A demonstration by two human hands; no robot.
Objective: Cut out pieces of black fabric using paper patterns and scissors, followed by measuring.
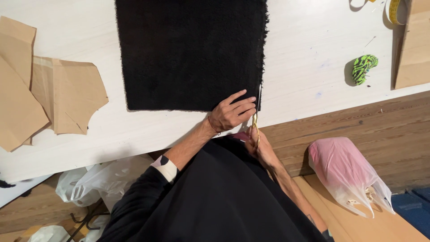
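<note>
A pale wooden tabletop fills the upper part of the view, and on it lies a large rectangle of black fuzzy fabric, its near edge close to the tabletop's front edge. To the left of the fabric rest tan paper pattern pieces, overlapping one another. On the floor at lower right sits a pink-and-clear plastic bag; white plastic bags lie at lower left. The left hand presses flat on the fabric's near right corner, fingers spread and released — holding nothing, only pinning the cloth. The right hand is clenched around the handles of gold-handled scissors, whose blades run up along the fabric's right edge. A small green-and-black striped object lies well apart on the right — beyond it, a yellow tape measure.
</note>
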